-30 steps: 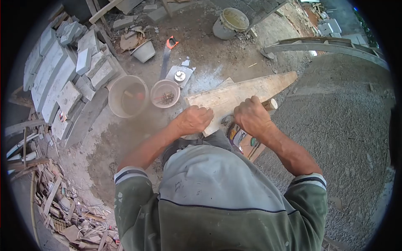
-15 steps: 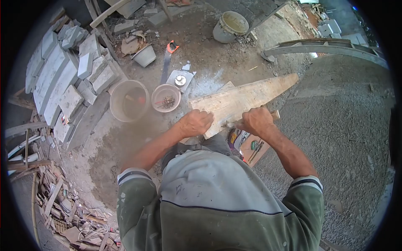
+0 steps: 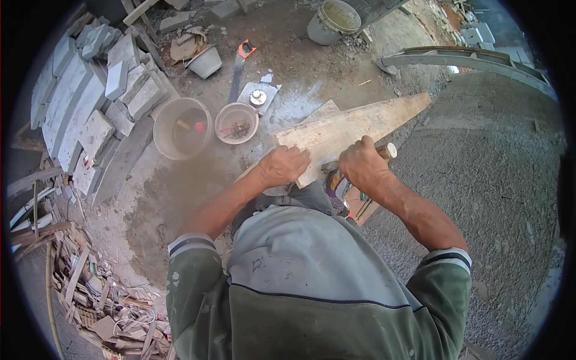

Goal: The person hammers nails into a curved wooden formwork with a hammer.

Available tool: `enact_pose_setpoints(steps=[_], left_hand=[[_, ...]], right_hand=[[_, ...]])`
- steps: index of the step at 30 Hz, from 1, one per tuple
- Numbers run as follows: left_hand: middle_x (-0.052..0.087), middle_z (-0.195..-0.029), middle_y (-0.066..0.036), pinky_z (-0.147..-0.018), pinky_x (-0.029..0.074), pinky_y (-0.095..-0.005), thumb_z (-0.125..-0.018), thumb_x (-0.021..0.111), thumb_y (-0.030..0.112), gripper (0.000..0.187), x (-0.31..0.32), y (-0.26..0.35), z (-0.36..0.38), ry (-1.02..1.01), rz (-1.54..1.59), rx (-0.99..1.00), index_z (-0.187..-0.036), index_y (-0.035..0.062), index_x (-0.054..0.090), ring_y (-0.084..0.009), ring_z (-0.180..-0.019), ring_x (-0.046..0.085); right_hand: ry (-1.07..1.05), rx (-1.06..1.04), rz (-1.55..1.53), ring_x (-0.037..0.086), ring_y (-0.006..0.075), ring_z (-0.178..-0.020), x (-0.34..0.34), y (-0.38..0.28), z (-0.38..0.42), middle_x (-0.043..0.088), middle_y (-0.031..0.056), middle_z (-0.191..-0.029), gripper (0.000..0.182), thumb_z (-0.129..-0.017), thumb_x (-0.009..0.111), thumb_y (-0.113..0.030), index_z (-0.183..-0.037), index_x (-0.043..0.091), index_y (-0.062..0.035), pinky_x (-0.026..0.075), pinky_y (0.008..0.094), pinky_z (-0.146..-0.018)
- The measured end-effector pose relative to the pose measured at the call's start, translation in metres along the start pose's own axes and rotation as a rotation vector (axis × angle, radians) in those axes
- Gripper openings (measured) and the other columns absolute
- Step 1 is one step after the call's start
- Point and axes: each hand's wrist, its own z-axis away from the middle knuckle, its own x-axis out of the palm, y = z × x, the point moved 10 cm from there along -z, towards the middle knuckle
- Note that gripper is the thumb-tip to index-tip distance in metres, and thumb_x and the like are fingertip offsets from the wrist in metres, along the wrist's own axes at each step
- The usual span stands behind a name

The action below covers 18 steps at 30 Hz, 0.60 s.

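A long, rough wooden board (image 3: 366, 122) lies at a slant in front of the body, its narrow end pointing to the upper right. My left hand (image 3: 284, 166) is closed on the board's near left edge. My right hand (image 3: 363, 164) is wrapped round the handle of a hammer-like tool (image 3: 387, 150); the rounded handle end sticks out to the right and the metal head shows left of the fist, close to the board's near edge. Part of the tool is hidden under the fingers.
A round basin (image 3: 182, 128), a small bowl (image 3: 237, 123) with small pieces and a handsaw (image 3: 241, 71) are on the ground ahead. A bucket (image 3: 333, 21) stands farther off. Blocks (image 3: 96, 135) are stacked left, above scrap wood (image 3: 114, 312).
My right hand and the tool have shifted slightly left and up, apart from the board's edge. The view has tilted a little, and the basin and bowl sit higher in it.
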Motion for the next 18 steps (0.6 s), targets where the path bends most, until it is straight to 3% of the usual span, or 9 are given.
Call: enact_pose_setpoints(steps=[2,3,5,10,12,14,16,17,18], left_hand=[[0.065,-0.103,-0.005,-0.050,0.043,-0.0257,-0.069,0.060,0.015,0.028,-0.001,0.008,-0.006,0.001,0.016,0.032,-0.094,0.0043,0.067,-0.0131,-0.070,0.054],[0.064,-0.102,-0.005,-0.050,0.043,-0.0257,-0.069,0.060,0.016,0.028,-0.007,0.007,-0.010,0.031,0.026,0.011,-0.093,0.0042,0.067,-0.0130,-0.069,0.054],[0.064,-0.101,-0.005,-0.050,0.043,-0.0257,-0.069,0.060,0.016,0.028,-0.011,0.003,-0.010,0.062,0.032,-0.013,-0.093,0.0041,0.068,-0.0130,-0.069,0.054],[0.064,-0.096,-0.005,-0.050,0.042,-0.0258,-0.069,0.061,0.016,0.026,0.007,-0.002,-0.007,-0.028,0.015,0.009,-0.090,0.0029,0.068,-0.0128,-0.069,0.054],[0.064,-0.097,-0.006,-0.049,0.042,-0.0256,-0.069,0.061,0.015,0.025,-0.006,-0.004,-0.008,0.032,-0.009,-0.005,-0.089,0.0023,0.068,-0.0130,-0.069,0.054],[0.064,-0.099,-0.007,-0.049,0.042,-0.0256,-0.070,0.061,0.015,0.024,-0.015,-0.003,-0.012,0.039,-0.020,0.035,-0.089,0.0025,0.068,-0.0134,-0.069,0.054],[0.064,-0.099,-0.007,-0.049,0.042,-0.0256,-0.070,0.061,0.015,0.024,0.003,0.003,-0.007,-0.014,-0.005,0.045,-0.089,0.0028,0.068,-0.0135,-0.069,0.054],[0.064,-0.099,-0.008,-0.049,0.042,-0.0255,-0.069,0.062,0.015,0.024,0.015,-0.003,-0.009,-0.073,0.005,0.047,-0.089,0.0031,0.068,-0.0136,-0.069,0.054],[0.064,-0.099,-0.008,-0.049,0.042,-0.0255,-0.069,0.062,0.015,0.024,0.015,-0.014,-0.014,-0.066,-0.009,0.049,-0.089,0.0031,0.068,-0.0136,-0.069,0.054]], right_hand=[[0.100,-0.157,0.352,0.062,0.0197,-0.067,-0.015,-0.014,0.005,0.063,0.0059,-0.067,0.025,-0.084,0.055,-0.032,-0.072,0.064,-0.0123,0.040,0.0341,-0.071],[0.097,-0.160,0.360,0.062,0.0197,-0.067,-0.007,-0.002,0.005,0.063,0.0059,-0.067,0.025,-0.084,0.055,-0.032,-0.072,0.064,-0.0123,0.040,0.0341,-0.071],[0.220,-0.019,-0.069,0.062,0.0196,-0.070,0.005,0.040,0.006,0.062,0.0041,-0.068,0.024,-0.084,0.055,-0.032,-0.075,0.063,-0.0125,0.040,0.0351,-0.072],[0.182,-0.084,-0.041,0.063,0.0193,-0.070,0.013,0.026,-0.012,0.066,0.0044,-0.071,0.018,-0.082,0.055,-0.028,-0.076,0.064,-0.0125,0.039,0.0353,-0.072],[0.125,-0.060,0.290,0.062,0.0185,-0.072,-0.007,0.005,-0.002,0.062,0.0058,-0.073,0.022,-0.083,0.055,-0.033,-0.076,0.061,-0.0135,0.040,0.0369,-0.072],[0.179,-0.017,0.238,0.066,0.0185,-0.075,0.000,0.029,0.001,0.067,0.0070,-0.074,0.025,-0.083,0.056,-0.034,-0.074,0.064,-0.0124,0.042,0.0352,-0.076],[-0.106,0.220,-0.291,0.066,0.0201,-0.075,0.073,0.088,-0.005,0.068,0.0093,-0.075,0.037,-0.084,0.057,-0.046,-0.077,0.065,-0.0111,0.043,0.0375,-0.078],[-0.117,0.303,-0.284,0.067,0.0232,-0.071,0.079,0.104,-0.007,0.068,0.0107,-0.072,0.049,-0.081,0.057,-0.058,-0.080,0.066,-0.0098,0.045,0.0396,-0.078],[-0.105,0.306,-0.276,0.067,0.0232,-0.071,0.067,0.112,-0.017,0.068,0.0107,-0.072,0.049,-0.081,0.057,-0.058,-0.080,0.066,-0.0098,0.045,0.0396,-0.078]])
